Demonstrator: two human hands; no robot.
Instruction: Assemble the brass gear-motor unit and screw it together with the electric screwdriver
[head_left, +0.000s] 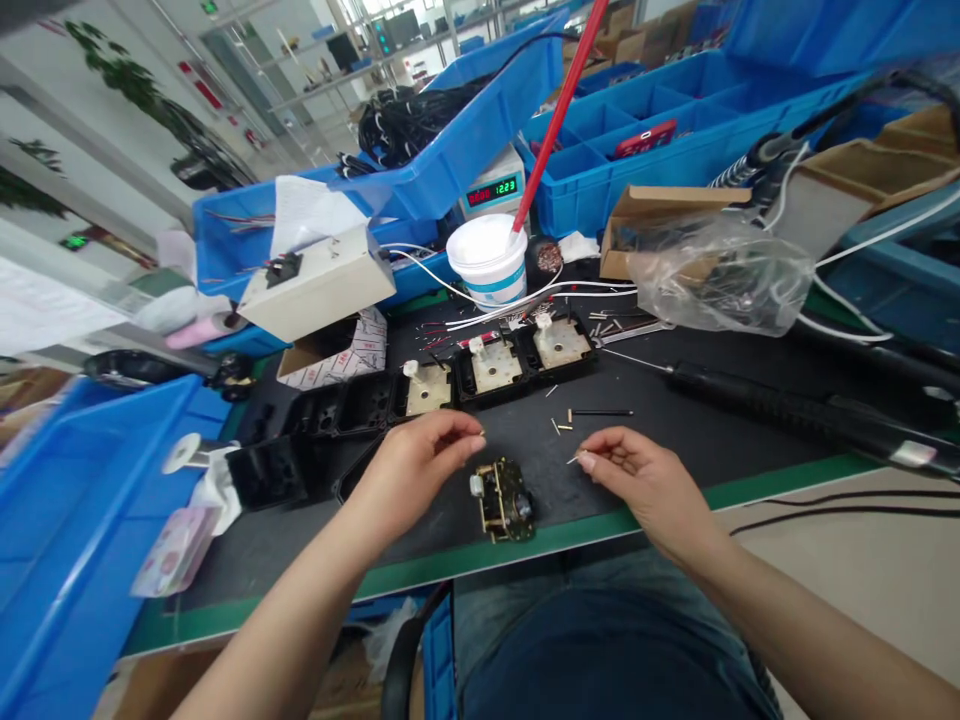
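My left hand (431, 455) is closed in a pinch above the mat; a tiny brass-coloured tip shows at its fingertips, too small to name. Between the thumb and forefinger of my right hand (637, 475) is a thin silvery pin (573, 460), pointing left. On the mat between both hands lies a small brass-and-black mechanism (506, 500) with a white knob on its left side. Just beyond my right hand lie a few short brass pins (565, 428) and a thin black rod (602, 412).
Black housings with metal plates (491, 368) stand in a row behind the hands. Further back are a white tub (487, 262) with a red stick, a white box (319, 285) and blue bins (622, 180). An electric screwdriver (795, 410) lies at right, a plastic bag (720, 280) behind it.
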